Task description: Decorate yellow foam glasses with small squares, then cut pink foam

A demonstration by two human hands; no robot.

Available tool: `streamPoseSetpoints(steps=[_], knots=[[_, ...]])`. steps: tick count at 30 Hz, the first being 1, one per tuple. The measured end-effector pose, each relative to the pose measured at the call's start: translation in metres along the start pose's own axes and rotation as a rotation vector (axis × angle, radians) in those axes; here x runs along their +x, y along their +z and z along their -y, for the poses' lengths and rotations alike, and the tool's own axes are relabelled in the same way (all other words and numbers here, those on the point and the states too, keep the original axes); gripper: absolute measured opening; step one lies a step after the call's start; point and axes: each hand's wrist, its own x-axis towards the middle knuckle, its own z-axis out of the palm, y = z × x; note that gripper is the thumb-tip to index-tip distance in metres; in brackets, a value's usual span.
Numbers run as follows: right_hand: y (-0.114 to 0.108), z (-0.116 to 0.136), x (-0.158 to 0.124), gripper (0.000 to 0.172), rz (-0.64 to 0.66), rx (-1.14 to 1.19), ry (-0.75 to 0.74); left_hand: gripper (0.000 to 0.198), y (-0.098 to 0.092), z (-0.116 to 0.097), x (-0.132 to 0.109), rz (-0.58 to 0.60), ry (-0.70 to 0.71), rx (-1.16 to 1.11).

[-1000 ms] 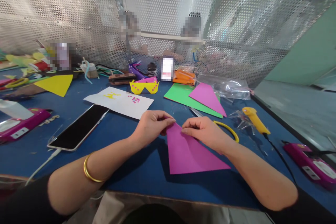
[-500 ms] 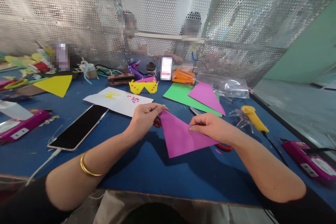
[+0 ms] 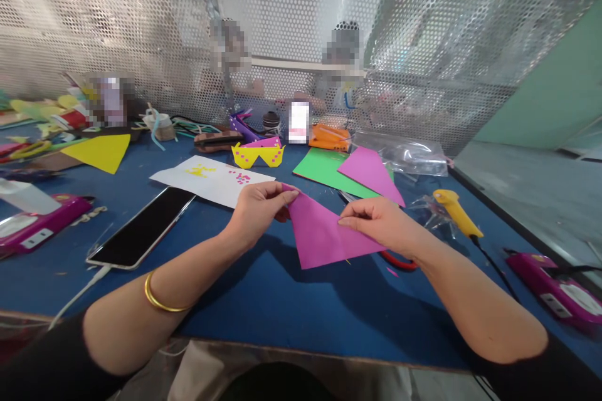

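Between my two hands a purple foam or paper sheet [image 3: 324,235] is held up above the blue table, its lower corner pointing toward me. My left hand [image 3: 258,210] pinches its upper left corner between thumb and fingers. Along its upper right edge, my right hand [image 3: 376,220] grips it in the same way. Under the right hand lies a pair of scissors with a red handle [image 3: 399,261], mostly covered. Behind the hands sit a yellow glasses-shaped cutout [image 3: 258,155] with pink dots and a white paper [image 3: 211,185] bearing small yellow and pink bits.
Green sheets [image 3: 324,166] and another purple piece [image 3: 371,172] lie at the back right. A yellow glue gun [image 3: 456,212] rests farther right, near a magenta power strip [image 3: 555,288]. At left are a phone [image 3: 141,229] and a second power strip [image 3: 42,225]. Perforated metal panels stand behind.
The purple sheet's lower corner has risen slightly and tilted away from me. My left thumb now lies further over its corner. Both hands keep their hold.
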Motion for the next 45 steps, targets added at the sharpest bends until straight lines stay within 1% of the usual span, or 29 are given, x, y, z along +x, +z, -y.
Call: streamPoseSetpoints(steps=[3, 5, 7, 9, 11, 13, 16, 18, 23, 28, 31, 33, 35, 40, 43, 45], knots=[[-0.003, 0.000, 0.001, 0.017, -0.013, 0.009, -0.006, 0.008, -0.002, -0.001, 0.002, -0.064, 0.030, -0.016], [-0.003, 0.000, 0.001, 0.018, -0.046, 0.018, -0.016, 0.012, -0.003, -0.001, 0.002, -0.064, 0.047, -0.044], [-0.001, 0.000, 0.001, 0.018, -0.074, 0.030, -0.028, 0.017, -0.002, 0.000, 0.001, -0.004, 0.019, -0.094], [0.003, 0.000, 0.001, 0.019, -0.077, 0.043, -0.032, 0.022, 0.001, 0.002, -0.001, 0.077, -0.061, -0.132], [0.007, 0.000, 0.001, 0.018, -0.056, 0.056, -0.019, 0.024, 0.004, 0.004, -0.002, 0.107, -0.126, -0.134], [0.008, 0.000, 0.000, 0.018, -0.011, 0.076, 0.014, 0.021, 0.006, 0.007, -0.002, 0.073, -0.122, -0.125], [0.005, 0.001, 0.000, 0.017, 0.056, 0.121, 0.085, 0.016, 0.005, 0.008, 0.002, -0.004, -0.058, -0.152], [0.001, 0.002, 0.000, 0.017, 0.067, 0.155, 0.124, 0.016, 0.004, 0.007, 0.003, -0.045, -0.020, -0.169], [-0.008, 0.007, 0.000, 0.015, 0.039, 0.227, 0.161, 0.020, 0.004, 0.007, 0.005, -0.137, 0.054, -0.173], [-0.020, 0.002, 0.000, 0.014, -0.086, 0.285, 0.140, 0.020, -0.004, 0.007, 0.012, -0.238, 0.069, -0.205], [-0.023, -0.002, 0.001, 0.018, -0.177, 0.302, 0.110, 0.019, -0.008, 0.006, 0.014, -0.247, 0.080, -0.228], [-0.021, -0.002, 0.003, 0.022, -0.219, 0.298, 0.094, 0.019, -0.008, 0.005, 0.014, -0.228, 0.081, -0.221], [-0.016, -0.001, 0.004, 0.024, -0.218, 0.283, 0.088, 0.019, -0.007, 0.005, 0.012, -0.205, 0.090, -0.202], [-0.004, -0.002, 0.006, 0.014, -0.151, 0.241, 0.101, 0.021, -0.005, 0.006, 0.009, -0.182, 0.128, -0.138], [0.000, -0.003, 0.006, 0.014, -0.172, 0.187, 0.089, 0.021, -0.005, 0.008, 0.009, -0.201, 0.158, -0.069], [0.003, -0.002, 0.006, 0.013, -0.226, 0.132, 0.057, 0.020, -0.004, 0.009, 0.010, -0.239, 0.192, 0.015]])
